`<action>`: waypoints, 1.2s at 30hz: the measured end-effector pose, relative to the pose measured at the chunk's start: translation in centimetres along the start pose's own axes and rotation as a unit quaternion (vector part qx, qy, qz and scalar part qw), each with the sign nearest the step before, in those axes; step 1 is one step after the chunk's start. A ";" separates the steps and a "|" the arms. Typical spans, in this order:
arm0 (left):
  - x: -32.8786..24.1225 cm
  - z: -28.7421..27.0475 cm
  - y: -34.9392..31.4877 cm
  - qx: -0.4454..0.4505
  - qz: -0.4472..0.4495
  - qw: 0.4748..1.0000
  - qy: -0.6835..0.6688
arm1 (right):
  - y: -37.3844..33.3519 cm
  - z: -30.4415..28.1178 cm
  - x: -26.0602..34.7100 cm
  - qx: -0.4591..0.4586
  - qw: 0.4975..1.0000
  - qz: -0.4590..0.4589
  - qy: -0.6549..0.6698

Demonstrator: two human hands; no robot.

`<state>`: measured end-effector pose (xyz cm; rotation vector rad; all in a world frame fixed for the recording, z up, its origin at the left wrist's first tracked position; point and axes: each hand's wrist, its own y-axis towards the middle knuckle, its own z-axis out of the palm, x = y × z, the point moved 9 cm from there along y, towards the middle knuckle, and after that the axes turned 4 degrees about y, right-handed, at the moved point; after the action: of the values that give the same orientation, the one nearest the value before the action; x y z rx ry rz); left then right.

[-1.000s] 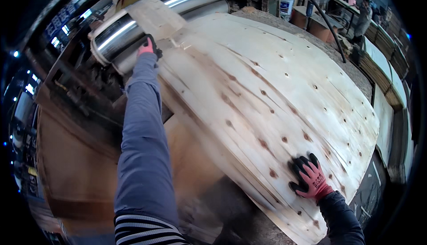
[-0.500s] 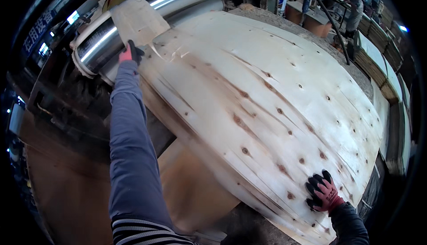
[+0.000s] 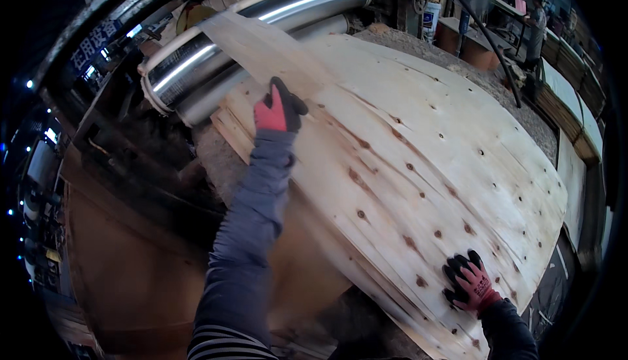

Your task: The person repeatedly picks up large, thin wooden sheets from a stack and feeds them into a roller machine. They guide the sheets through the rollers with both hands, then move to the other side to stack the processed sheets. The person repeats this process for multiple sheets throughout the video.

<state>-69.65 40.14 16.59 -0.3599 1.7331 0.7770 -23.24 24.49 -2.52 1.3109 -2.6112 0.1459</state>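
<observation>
My left hand, in a pink and black glove, is closed on the near edge of a thin strip of wood veneer. That strip runs from over a shiny metal roller down onto a broad stack of pale veneer sheets, marked with dark knots and brown streaks. My right hand, gloved alike, lies flat with spread fingers on the near right part of the top sheet. The undersides of the left fingers are hidden.
Two metal rollers of a machine lie beyond the stack at the far left. A dark slanted pole, a white bucket and stacked boards stand beyond. A person is at the far right. A brown board lies at left.
My left hand has moved right and nearer, drawing the veneer strip from the roller farther over the stack. The right hand stays flat on the sheet. The view has shifted slightly.
</observation>
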 end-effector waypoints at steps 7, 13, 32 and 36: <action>-6.3 2.2 -8.2 -0.012 -0.032 0.998 -0.057 | -0.6 -2.1 0.8 -0.050 0.998 -0.020 0.033; -11.4 6.3 -15.6 -0.036 -0.023 0.989 -0.142 | -1.9 -3.2 1.1 -0.130 0.987 -0.043 0.083; -14.0 5.1 -32.7 -0.127 -0.092 0.970 -0.186 | 1.9 -11.7 -4.2 -0.115 0.813 0.102 0.562; -11.4 3.8 -35.3 -0.100 -0.079 0.982 -0.140 | 6.9 -15.1 -2.4 -0.144 0.891 0.023 0.431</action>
<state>-42.08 15.05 15.71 -0.4933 1.3515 0.8456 -25.11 33.26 11.60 0.8071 -1.8086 0.2625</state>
